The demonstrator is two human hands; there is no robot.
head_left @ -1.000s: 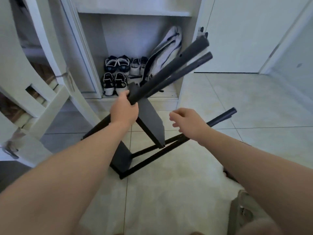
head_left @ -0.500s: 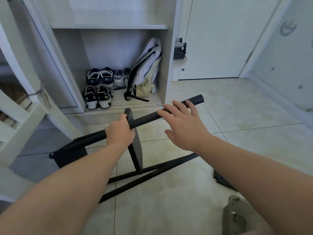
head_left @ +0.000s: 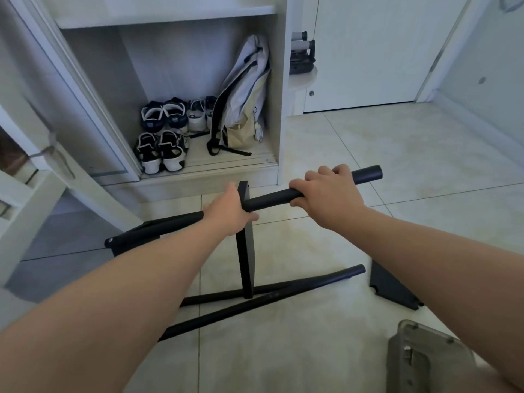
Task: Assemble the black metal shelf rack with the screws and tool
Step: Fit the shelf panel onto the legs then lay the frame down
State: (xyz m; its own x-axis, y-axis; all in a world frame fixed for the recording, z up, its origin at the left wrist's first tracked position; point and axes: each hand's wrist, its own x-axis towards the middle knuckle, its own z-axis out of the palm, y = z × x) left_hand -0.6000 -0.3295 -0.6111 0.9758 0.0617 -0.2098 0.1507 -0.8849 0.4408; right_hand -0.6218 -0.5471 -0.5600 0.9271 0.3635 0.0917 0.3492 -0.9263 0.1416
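Half-built rack (head_left: 246,251) lies on its side on the tile floor (head_left: 425,165), in front of the open cabinet (head_left: 280,109). Right hand (head_left: 329,191) is curled over the upper tube (head_left: 272,199) near its free end. Left hand (head_left: 229,214) grips the same tube right at the shelf panel (head_left: 247,279), which stands on edge. Lower tubes (head_left: 312,285) rest on the floor.

Handling guess: stiff painted steel, fairly light but long and awkward, smooth enough to slip, and the joints are likely loose. Best hold is on the tubes close to the panel, not on its thin edge.

Around it:
- loose panel (head_left: 394,287) on the floor to the right
- grey part (head_left: 425,361) near the bottom edge, can't tell what it is
- shoes (head_left: 161,150) and backpack (head_left: 243,92) in the cabinet
- white frame (head_left: 31,199) close on the left, could catch the tube ends

No screws or tool in view.
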